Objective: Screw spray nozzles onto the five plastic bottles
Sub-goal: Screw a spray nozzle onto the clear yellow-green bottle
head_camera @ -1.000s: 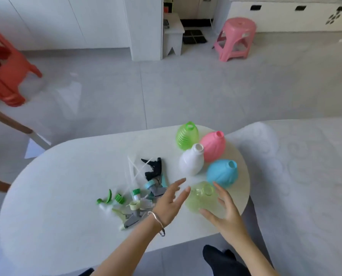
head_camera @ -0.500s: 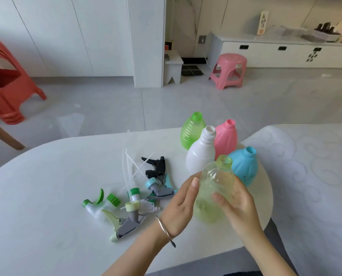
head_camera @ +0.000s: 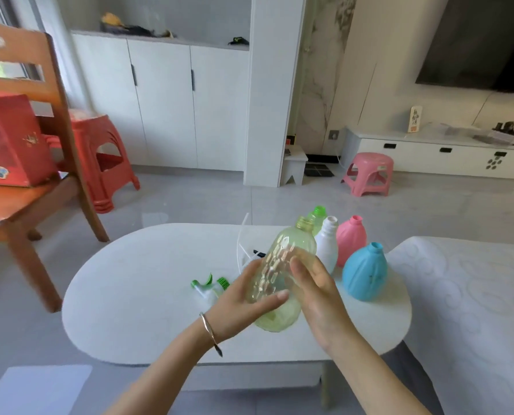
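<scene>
A clear pale-green bottle (head_camera: 282,265) is held tilted above the white oval table (head_camera: 136,283), its open neck pointing up and away. My left hand (head_camera: 243,304) grips its lower left side and my right hand (head_camera: 318,292) grips its right side. Behind it stand a green bottle (head_camera: 318,215), a white bottle (head_camera: 327,247), a pink bottle (head_camera: 351,238) and a blue bottle (head_camera: 365,272), all without nozzles. A green and white spray nozzle (head_camera: 207,287) lies left of my left hand. White dip tubes (head_camera: 240,250) stick up; the other nozzles are hidden behind my hands.
A white patterned bed or sofa surface (head_camera: 474,310) borders the table on the right. A wooden chair (head_camera: 25,175) with a red box (head_camera: 10,142) stands at the left, a red stool (head_camera: 100,163) behind it. A pink stool (head_camera: 367,175) stands on the floor beyond.
Both hands closed on the pale-green bottle and lifted it off the table, tilting it. The camera view has swung upward, showing more of the room.
</scene>
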`<state>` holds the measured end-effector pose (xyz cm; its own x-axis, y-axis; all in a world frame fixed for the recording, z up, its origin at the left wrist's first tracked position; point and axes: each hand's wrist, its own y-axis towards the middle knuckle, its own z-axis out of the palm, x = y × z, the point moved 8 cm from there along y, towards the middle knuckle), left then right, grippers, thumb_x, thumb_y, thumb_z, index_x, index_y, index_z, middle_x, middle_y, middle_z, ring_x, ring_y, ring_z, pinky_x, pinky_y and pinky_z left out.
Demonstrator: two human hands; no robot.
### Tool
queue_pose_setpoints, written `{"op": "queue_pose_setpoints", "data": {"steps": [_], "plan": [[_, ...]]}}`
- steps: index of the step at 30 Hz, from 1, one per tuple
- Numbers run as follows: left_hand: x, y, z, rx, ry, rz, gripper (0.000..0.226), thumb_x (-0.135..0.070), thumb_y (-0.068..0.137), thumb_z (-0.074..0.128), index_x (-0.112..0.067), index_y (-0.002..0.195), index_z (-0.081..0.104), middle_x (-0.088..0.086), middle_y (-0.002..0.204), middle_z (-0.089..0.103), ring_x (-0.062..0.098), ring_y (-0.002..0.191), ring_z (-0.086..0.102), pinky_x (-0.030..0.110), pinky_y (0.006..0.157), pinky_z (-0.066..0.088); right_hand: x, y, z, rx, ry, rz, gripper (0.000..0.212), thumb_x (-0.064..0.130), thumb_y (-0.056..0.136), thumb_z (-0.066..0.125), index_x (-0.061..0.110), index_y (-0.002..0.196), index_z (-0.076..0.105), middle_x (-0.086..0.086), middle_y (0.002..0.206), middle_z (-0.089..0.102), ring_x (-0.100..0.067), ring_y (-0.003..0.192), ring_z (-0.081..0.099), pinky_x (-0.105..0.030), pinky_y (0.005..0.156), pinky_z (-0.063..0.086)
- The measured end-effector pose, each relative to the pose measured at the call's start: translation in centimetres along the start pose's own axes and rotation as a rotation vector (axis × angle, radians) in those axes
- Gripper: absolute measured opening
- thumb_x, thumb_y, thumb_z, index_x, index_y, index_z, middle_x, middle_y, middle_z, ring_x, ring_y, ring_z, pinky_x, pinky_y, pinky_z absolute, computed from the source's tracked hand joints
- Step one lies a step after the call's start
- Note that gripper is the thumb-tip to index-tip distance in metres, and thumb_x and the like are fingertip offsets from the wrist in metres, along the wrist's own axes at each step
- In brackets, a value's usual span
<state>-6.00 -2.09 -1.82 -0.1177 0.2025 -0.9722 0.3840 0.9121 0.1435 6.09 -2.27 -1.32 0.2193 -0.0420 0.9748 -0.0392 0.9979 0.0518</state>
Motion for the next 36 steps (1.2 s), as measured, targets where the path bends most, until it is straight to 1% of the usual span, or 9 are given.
{"op": "queue_pose_setpoints", "data": {"steps": [4,8,12,16,21,27,29,32,36], "plan": [[0.4,-3.1,-4.7,-0.141,0.078,-0.013,0.062,-0.053,0.061,0.077,-0.03,0.115,0.054,-0.01,0.106,0.068,0.004,0.097,0.066,0.022,0.082,0.053,-0.9,0.0,3.9,0.125,-0.153,0.016,0.067,0.054,0.069,0.066,0.021,0.127,0.055,0.007,0.127,0.063,-0.003,0.115,0.059,-0.023,0.097,0.046],[2.0,-5.6,-11.1,-0.337,0.097,-0.082,0.069,-0.057,0.054,0.073,-0.027,0.112,0.05,-0.006,0.115,0.062,0.003,0.094,0.066,0.018,0.073,0.055,-2.9,1.1,5.4,0.208,-0.306,0.027,0.055,0.049,0.074,0.062,0.027,0.124,0.056,0.017,0.128,0.056,0.018,0.11,0.051,-0.003,0.084,0.042],[3.9,-6.4,-16.2,-0.449,0.12,-0.114,0.078,-0.061,0.05,0.073,-0.027,0.115,0.049,-0.006,0.118,0.058,0.013,0.102,0.064,0.031,0.081,0.055,-6.2,3.3,4.3,0.234,-0.541,0.051,0.042,0.03,0.08,0.072,0.032,0.119,0.056,0.009,0.129,0.058,-0.004,0.123,0.05,-0.024,0.104,0.039],[6.0,-5.6,-18.3,-0.508,0.121,-0.142,0.082,-0.063,0.048,0.07,-0.026,0.117,0.048,-0.005,0.118,0.056,0.013,0.101,0.064,0.027,0.075,0.053,-8.9,5.0,4.2,0.282,-0.785,0.0,0.045,0.039,0.071,0.078,0.041,0.111,0.058,0.018,0.123,0.057,0.0,0.12,0.049,-0.021,0.105,0.035],[7.4,-4.5,-18.3,-0.51,0.123,-0.152,0.081,-0.065,0.048,0.068,-0.027,0.116,0.049,-0.009,0.115,0.058,0.007,0.096,0.065,0.022,0.072,0.051,-11.1,6.5,5.4,0.426,-1.27,-0.289,0.059,0.06,0.066,0.07,0.033,0.118,0.062,0.015,0.143,0.041,-0.008,0.14,0.021,-0.026,0.115,0.01],[7.9,-4.4,-18.1,-0.506,0.137,-0.16,0.079,-0.068,0.049,0.066,-0.029,0.116,0.049,-0.014,0.112,0.058,-0.01,0.085,0.065,0.014,0.065,0.049,-12.9,6.7,5.9,0.493,-1.401,-0.44,0.044,0.055,0.075,0.064,0.03,0.112,0.065,0.011,0.148,0.037,-0.01,0.145,0.009,-0.015,0.104,-0.025],[7.8,-4.3,-18.0,-0.512,0.127,-0.153,0.079,-0.067,0.05,0.067,-0.027,0.117,0.05,-0.012,0.113,0.059,-0.007,0.086,0.066,0.017,0.069,0.05,-12.3,6.8,6.1,0.47,-1.379,-0.46,0.045,0.054,0.077,0.064,0.026,0.112,0.066,0.01,0.143,0.044,-0.009,0.144,0.015,-0.019,0.11,-0.018],[7.7,-4.1,-18.0,-0.517,0.107,-0.133,0.073,-0.065,0.052,0.069,-0.032,0.115,0.051,-0.011,0.115,0.06,-0.003,0.09,0.067,0.021,0.074,0.052,-8.2,7.2,6.0,0.277,-1.061,-0.453,0.037,0.042,0.076,0.072,0.015,0.101,0.07,0.007,0.121,0.061,-0.013,0.131,0.039,-0.027,0.114,0.014],[7.4,-4.0,-18.4,-0.534,0.098,-0.112,0.073,-0.064,0.05,0.071,-0.037,0.114,0.05,-0.009,0.116,0.06,-0.001,0.091,0.067,0.017,0.068,0.052,-3.0,7.9,4.1,0.073,-0.387,-0.298,0.017,0.038,0.085,0.062,0.025,0.094,0.069,0.014,0.097,0.072,-0.005,0.103,0.061,-0.012,0.087,0.043]]}}
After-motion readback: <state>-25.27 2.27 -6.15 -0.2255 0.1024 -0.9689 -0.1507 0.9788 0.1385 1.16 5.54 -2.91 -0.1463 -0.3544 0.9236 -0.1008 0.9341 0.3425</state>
